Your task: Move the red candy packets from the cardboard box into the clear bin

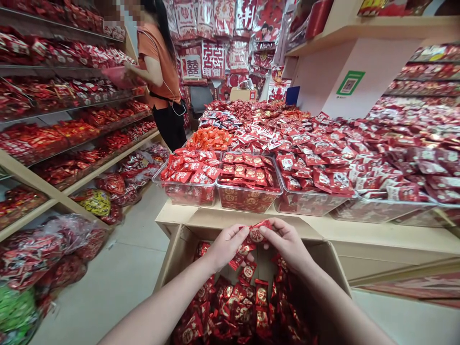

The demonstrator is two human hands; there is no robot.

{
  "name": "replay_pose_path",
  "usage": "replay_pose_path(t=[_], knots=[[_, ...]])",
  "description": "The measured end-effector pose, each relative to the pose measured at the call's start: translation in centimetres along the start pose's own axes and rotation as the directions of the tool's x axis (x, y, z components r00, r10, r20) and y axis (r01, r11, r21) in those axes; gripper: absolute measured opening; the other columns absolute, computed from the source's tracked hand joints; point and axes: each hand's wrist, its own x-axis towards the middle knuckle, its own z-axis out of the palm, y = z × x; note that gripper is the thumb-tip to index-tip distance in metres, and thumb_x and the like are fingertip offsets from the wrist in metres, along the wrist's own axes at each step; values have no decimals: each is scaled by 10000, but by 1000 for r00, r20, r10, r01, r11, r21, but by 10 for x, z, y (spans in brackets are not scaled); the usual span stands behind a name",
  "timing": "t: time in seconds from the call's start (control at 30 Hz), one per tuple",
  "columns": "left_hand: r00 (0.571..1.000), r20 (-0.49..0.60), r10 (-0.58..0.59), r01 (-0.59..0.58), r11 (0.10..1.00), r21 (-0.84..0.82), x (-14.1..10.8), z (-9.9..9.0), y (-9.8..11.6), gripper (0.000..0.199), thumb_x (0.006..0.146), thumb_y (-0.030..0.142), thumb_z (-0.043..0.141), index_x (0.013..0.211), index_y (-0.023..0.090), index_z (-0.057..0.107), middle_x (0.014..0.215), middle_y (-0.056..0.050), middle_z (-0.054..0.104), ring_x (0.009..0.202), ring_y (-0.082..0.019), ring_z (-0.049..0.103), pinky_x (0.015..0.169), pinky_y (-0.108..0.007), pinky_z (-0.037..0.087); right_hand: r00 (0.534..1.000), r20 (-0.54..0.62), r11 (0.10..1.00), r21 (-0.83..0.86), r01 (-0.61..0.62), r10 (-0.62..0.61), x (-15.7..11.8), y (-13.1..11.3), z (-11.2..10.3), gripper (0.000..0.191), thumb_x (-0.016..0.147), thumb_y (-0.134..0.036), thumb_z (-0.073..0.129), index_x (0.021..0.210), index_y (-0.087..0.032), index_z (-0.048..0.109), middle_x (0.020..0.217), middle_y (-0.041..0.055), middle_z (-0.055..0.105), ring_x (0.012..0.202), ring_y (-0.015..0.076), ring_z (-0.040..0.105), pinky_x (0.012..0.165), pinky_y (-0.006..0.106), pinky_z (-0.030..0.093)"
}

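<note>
Above an open cardboard box (328,261), my left hand (230,245) is closed on small red and gold wrapped packets, one of them (245,249) low between its fingers. My right hand (285,242) pinches the right end of another red packet (257,234), whose left end touches my left thumb. Many similar red packets (240,311) lie in the box below. Just beyond the box, a clear bin (247,191) holds red and gold packets in rows.
Clear bins of red packets (312,201) line the wooden counter (201,216). A person in an orange shirt (161,62) stands at the left shelves (72,112). Filled plastic bags (53,249) lie on the floor at left. A pillar (334,76) bears a green-framed code.
</note>
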Motion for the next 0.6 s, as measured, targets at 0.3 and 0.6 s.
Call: replay_pose_path(t=[0.3, 0.6], knots=[[993, -95, 64, -69, 996, -51, -4, 6, 4, 339, 776, 480, 419, 843, 168, 533, 680, -20, 613, 499, -134, 574, 382, -204, 432, 994, -89, 960, 278, -34, 61, -5, 1, 14, 188, 689, -294, 618, 593, -158, 531, 548, -33, 522, 506, 71, 431, 497, 194, 374], [959, -120, 257, -223, 945, 240, -6, 3, 9, 328, 789, 439, 418, 654, 156, 515, 582, 13, 525, 494, -124, 568, 423, -205, 439, 999, -34, 997, 72, 41, -38, -4, 4, 10, 179, 698, -311, 609, 625, -164, 538, 591, -30, 529, 519, 82, 440, 497, 210, 377]])
